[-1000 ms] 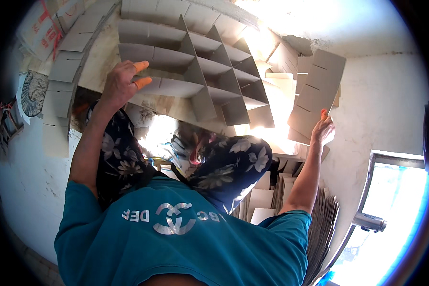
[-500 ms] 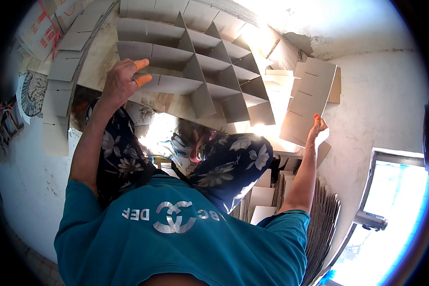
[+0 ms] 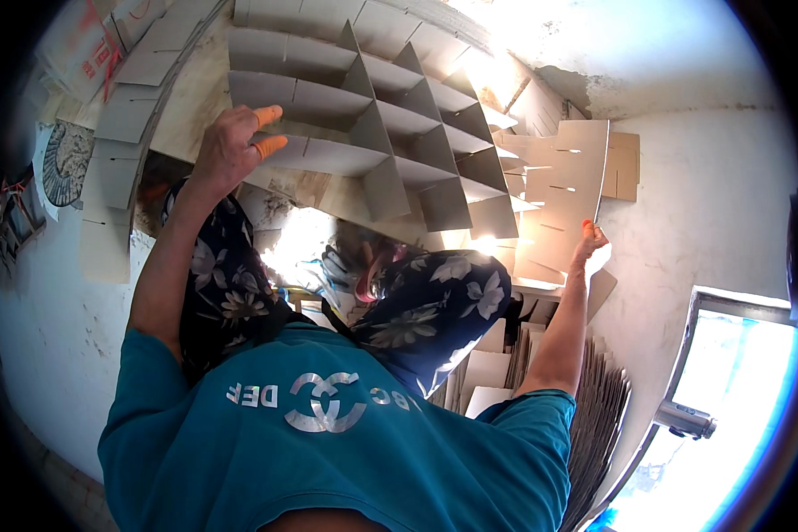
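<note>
My right hand [image 3: 591,246], an orange cover on a fingertip, is closed on the near right edge of a slotted cardboard strip [image 3: 563,195]. That strip stands out to the right of a cardboard divider grid [image 3: 374,106], made of crossed strips forming several square cells. At the grid's left end is my left hand [image 3: 226,152], its thumb and forefinger in orange covers and spread apart. These fingers reach over the ends of the nearest lengthwise strips; whether they press on them I cannot tell.
Slotted cardboard strips [image 3: 124,115] lie stacked along the left. Below my right forearm stands a dense row of cardboard sheets [image 3: 598,426]. A pale wall [image 3: 683,195] rises at the right, with a bright window [image 3: 718,399]. My knees are under the grid's near edge.
The strip in my right hand has turned from a slant to nearly straight, its far end swinging left. The grid has shifted slightly right. My left hand has barely moved.
</note>
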Demonstrator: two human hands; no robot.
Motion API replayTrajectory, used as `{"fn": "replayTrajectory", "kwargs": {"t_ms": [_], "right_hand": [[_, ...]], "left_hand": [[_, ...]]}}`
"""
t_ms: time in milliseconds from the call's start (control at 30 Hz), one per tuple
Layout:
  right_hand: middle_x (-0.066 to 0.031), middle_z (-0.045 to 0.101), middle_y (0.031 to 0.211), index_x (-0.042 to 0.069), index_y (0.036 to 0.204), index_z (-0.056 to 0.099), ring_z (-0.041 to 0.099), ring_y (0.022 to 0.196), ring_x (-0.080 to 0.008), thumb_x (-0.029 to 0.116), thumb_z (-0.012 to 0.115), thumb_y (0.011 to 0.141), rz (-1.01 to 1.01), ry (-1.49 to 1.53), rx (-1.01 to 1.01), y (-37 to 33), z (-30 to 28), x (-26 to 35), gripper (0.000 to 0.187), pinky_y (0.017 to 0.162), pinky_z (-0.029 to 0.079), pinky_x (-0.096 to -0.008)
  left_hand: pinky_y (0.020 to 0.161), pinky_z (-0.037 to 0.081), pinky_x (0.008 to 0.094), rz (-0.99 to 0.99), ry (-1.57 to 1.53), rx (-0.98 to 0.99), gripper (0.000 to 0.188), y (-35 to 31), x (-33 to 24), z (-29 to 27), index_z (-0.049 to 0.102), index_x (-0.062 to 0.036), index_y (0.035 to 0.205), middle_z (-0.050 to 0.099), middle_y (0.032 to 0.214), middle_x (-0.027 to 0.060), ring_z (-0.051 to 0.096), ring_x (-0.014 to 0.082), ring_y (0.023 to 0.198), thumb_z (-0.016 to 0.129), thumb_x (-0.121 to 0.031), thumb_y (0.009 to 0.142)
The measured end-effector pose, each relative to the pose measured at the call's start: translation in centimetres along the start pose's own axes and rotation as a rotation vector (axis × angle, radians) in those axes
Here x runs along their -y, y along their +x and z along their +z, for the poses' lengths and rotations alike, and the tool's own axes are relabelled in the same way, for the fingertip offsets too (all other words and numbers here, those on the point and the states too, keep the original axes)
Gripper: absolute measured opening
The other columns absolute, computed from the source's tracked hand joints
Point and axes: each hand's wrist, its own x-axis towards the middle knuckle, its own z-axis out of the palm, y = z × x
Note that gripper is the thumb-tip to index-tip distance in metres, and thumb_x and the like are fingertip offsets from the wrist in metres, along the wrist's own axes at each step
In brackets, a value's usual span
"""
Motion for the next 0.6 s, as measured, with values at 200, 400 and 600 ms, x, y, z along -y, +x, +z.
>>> {"fn": "replayTrajectory", "kwargs": {"t_ms": [200,400,600], "right_hand": [[-0.0046,0.066,0.07,0.004,0.087,0.07,0.055,0.059,-0.0126,0.024,0.061,0.089,-0.246,0.073,-0.238,0.5,-2.3,10.0,0.022,0.055,0.044,-0.0263],[0.0083,0.043,0.064,0.001,0.119,0.06,0.038,0.06,-0.0016,0.002,0.069,0.081,-0.389,0.49,0.256,-4.1,-1.1,25.1,0.039,0.057,0.031,-0.0143],[0.0062,0.038,0.063,-0.007,0.106,0.06,0.035,0.059,-0.0039,-0.006,0.067,0.078,-0.401,0.844,0.645,-10.9,4.0,33.3,0.029,0.059,0.037,-0.0163]], "left_hand": [[0.072,0.049,0.0369,0.002,-0.057,-0.019,0.041,0.0,0.2,0.0,0.065,-0.0029,0.105,0.066,0.085,0.0111,0.061,0.0264,0.08,0.077,-0.014,0.068],[0.078,0.047,0.039,0.007,-0.011,0.055,0.034,-0.4,1.1,0.8,0.066,-0.0041,0.099,0.066,0.085,0.0098,0.06,0.0262,0.082,0.074,-0.016,0.069],[0.073,0.046,0.0378,-0.021,-0.059,0.023,0.016,-0.9,1.7,2.0,0.066,-0.0075,0.085,0.063,0.071,0.0065,0.059,0.0249,0.073,0.071,-0.013,0.071]]}}
